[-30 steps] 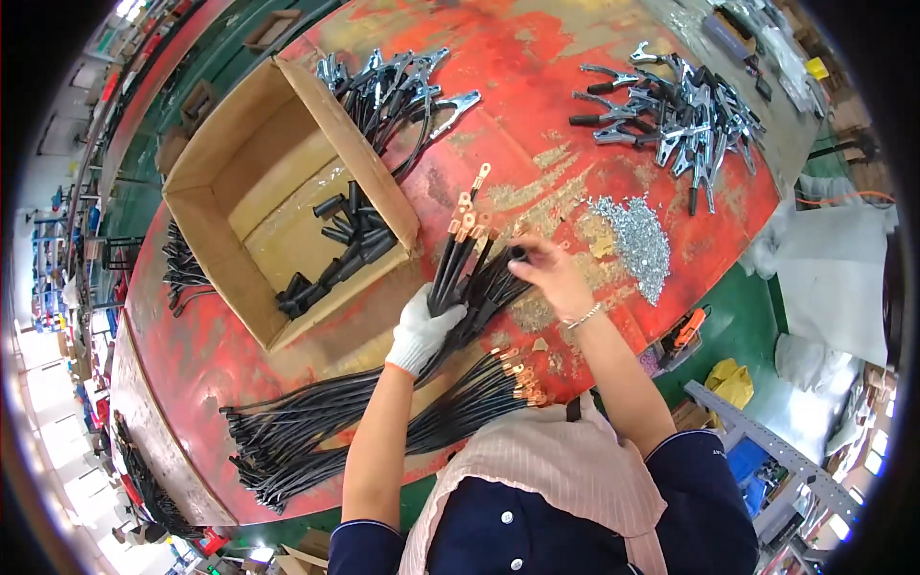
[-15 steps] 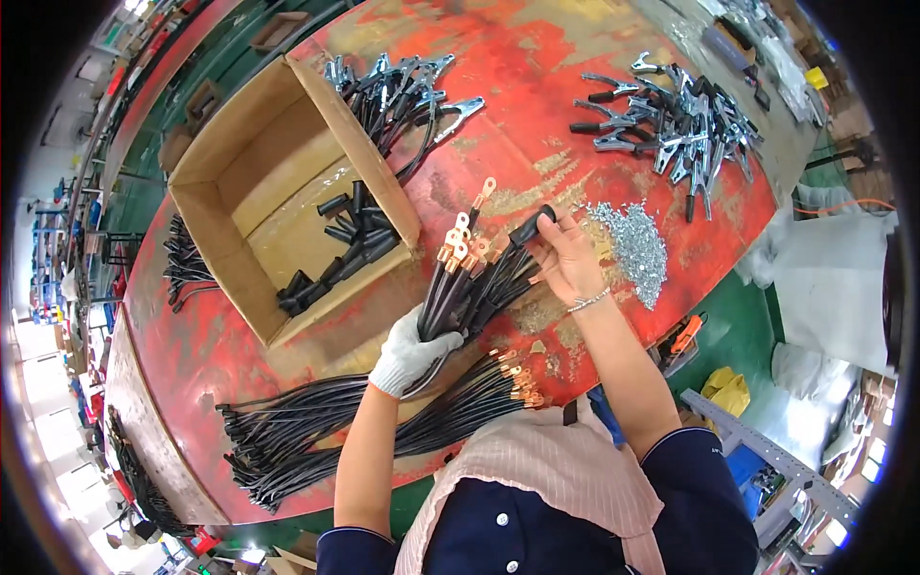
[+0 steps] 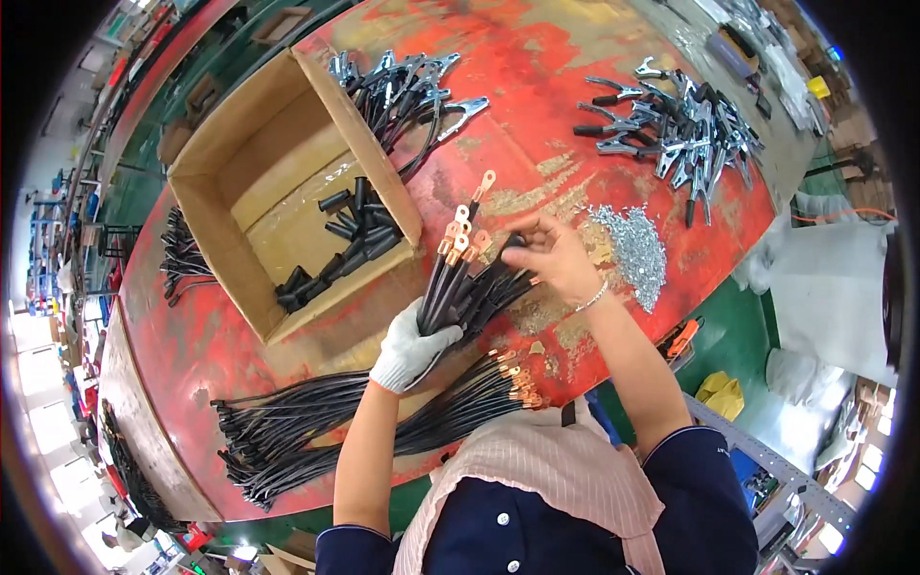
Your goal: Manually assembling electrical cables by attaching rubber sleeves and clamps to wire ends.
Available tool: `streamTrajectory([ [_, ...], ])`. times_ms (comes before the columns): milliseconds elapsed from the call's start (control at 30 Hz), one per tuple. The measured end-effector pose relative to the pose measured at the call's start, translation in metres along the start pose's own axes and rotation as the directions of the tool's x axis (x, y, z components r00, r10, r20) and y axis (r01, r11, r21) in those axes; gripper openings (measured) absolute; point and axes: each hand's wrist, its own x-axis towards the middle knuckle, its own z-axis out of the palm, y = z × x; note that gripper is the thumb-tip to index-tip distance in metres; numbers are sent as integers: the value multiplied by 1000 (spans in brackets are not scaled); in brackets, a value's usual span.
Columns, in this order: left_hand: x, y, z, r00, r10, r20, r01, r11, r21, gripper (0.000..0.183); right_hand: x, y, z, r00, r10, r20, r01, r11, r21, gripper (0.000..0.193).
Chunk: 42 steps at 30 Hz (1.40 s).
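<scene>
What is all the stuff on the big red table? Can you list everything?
table: one, red, worn, under everything
cardboard box: one, brown, open, left
black sleeves: several, inside box
clamps with cables: pile, behind box
metal clamps: pile, silver and black, far right
small metal parts: heap, silver, right
loose cables: pile, black, copper ends, near edge
held cable bundle: black, copper lugs
left hand: white glove, grips bundle
right hand: bare, at bundle

A white knitted cloth glove is covering the left hand [image 3: 414, 347], which is gripping matt black rubbery cables [image 3: 450, 292] tipped with shiny copper lugs [image 3: 465, 230], while the worn, patchy red-painted table [image 3: 575, 57] is carrying a matt brown cardboard box [image 3: 225, 163] and glinting metal clamps [image 3: 680, 125].
</scene>
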Motion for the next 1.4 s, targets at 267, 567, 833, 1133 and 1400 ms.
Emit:
streamTrajectory([
  [267, 11, 4, -8, 966, 57, -254, -39, 996, 76, 36, -21, 85, 54, 980, 199, -7, -198, 977, 80, 38],
  [567, 17, 12, -16, 926, 186, -328, -70, 939, 336, 43, -37, 29, 76, 862, 497, 99, -248, 584, -773, 33],
  [833, 45, -63, 33, 725, 597, -344, -361, 754, 548, 31, 50, -21, 206, 775, 131, 618, 446, 579, -682, 26],
  [1133, 54, -91, 42, 742, 551, -382, -386, 817, 428, 19, 187, 122, 341, 823, 272, 498, 541, -113, -833, 23],
  [1400, 46, -78, 15, 873, 440, -211, -324, 845, 425, 19, 189, 115, 338, 775, 350, 527, 619, -248, -745, 22],
])
